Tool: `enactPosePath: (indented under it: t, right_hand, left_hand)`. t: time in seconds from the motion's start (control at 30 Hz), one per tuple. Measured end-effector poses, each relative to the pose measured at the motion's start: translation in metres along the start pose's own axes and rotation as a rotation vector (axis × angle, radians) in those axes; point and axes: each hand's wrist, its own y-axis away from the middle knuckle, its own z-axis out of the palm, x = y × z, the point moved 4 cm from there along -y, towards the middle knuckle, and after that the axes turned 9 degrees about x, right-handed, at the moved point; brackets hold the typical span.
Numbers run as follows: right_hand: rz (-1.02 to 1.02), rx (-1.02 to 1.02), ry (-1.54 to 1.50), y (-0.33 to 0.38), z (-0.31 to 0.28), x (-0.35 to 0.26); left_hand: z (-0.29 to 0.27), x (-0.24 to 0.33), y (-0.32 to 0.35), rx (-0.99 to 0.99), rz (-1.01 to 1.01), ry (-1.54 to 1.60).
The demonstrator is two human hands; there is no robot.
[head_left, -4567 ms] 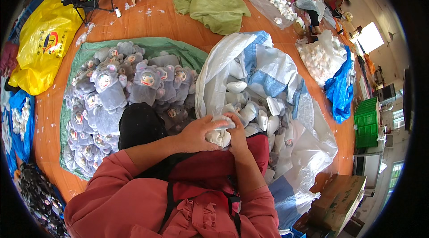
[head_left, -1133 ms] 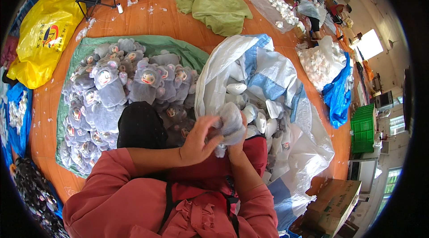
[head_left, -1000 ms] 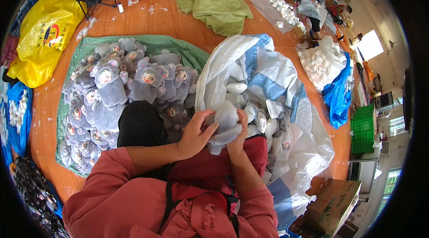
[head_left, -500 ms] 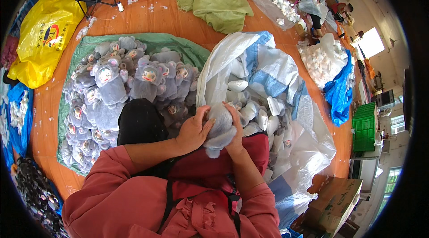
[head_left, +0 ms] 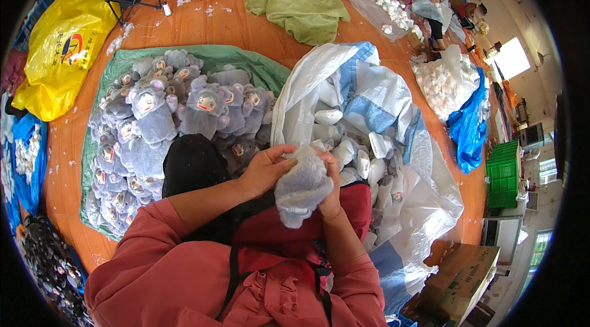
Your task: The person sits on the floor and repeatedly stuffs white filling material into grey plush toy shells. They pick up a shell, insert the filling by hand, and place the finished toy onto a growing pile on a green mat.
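Left hand (head_left: pixel 265 170): fingers bent, thumb pressing with them on the upper left edge of the plush (head_left: pixel 304 182). Right hand (head_left: pixel 330 186): fingers curled round its upper right side. Both hold this one grey piece, which sits between them and extends below the fingertips, over the red cloth (head_left: pixel 264 232). The two-sided hold presumably steadies its upper edge; a pale patch at the fingertips there cannot be identified.

Just beyond the right fingers, the sack (head_left: pixel 381 93) is laid with its mouth facing them and white pieces (head_left: pixel 362 164) showing, probably for a short reach. Left of the left fingers, dolls (head_left: pixel 150 121) are heaped on a green sheet (head_left: pixel 203 54), likely to keep them off the floor (head_left: pixel 246 35).

Writing: none seen on the plush. Well left of the fingers, a yellow bag (head_left: pixel 67 44) bears dark characters and a red emblem; well right, nearer the body, a carton (head_left: pixel 464 281) bears dark lettering
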Motion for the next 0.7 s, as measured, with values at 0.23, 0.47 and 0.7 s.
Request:
enactPosePath:
  t: [0.23,0.47,0.7]
  right_hand:
    - [-0.085,0.142,0.086,-0.002,-0.012,0.001]
    - [-0.288,0.308,0.46,-0.006,-0.025,0.01]
    - [-0.317,0.054,0.618,-0.004,-0.01,-0.011]
  left_hand:
    - [0.002,0.03,0.004,0.13,0.418,-0.611]
    - [0.019,0.05,0.023,-0.123,1.104,-0.806]
    - [-0.01,0.04,-0.003,0.017,0.109,-0.382]
